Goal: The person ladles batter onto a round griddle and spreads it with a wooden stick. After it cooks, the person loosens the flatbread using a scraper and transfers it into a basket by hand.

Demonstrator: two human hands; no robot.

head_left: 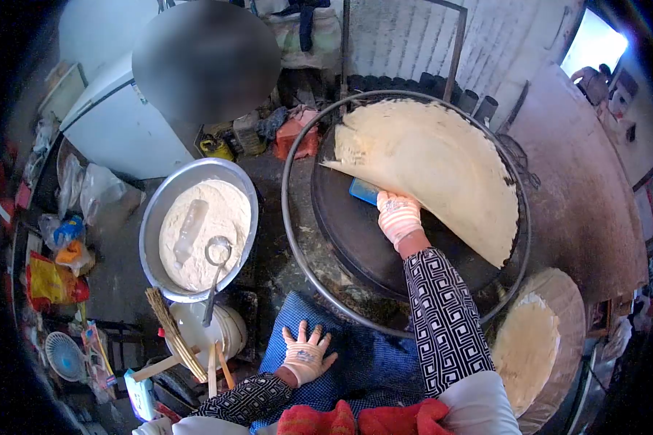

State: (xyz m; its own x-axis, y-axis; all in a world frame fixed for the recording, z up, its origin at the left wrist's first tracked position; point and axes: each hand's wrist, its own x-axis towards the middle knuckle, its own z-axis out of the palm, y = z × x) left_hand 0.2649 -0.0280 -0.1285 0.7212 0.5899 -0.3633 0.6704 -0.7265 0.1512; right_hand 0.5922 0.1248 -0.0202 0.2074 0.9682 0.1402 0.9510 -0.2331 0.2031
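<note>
My right hand [399, 217], in a striped glove with bare fingertips hidden from view, grips a blue scraper [363, 191]. The scraper sits at the straight near edge of a large thin flatbread [428, 156], partly under it. That sheet covers the far right part of a round black griddle [352, 230], whose near left part is bare. My left hand [307, 355], gloved with the fingertips uncovered, lies flat with fingers spread on a blue woven cloth [286, 330] over my lap. Nothing is in it.
A metal ring [286, 190] surrounds the griddle. At left stand a basin [146, 243] of pale batter or dough with a ladle [214, 279] and a bucket [232, 330] with a brush [168, 322]. More flatbread [524, 355] lies on a round tray [569, 308] at right.
</note>
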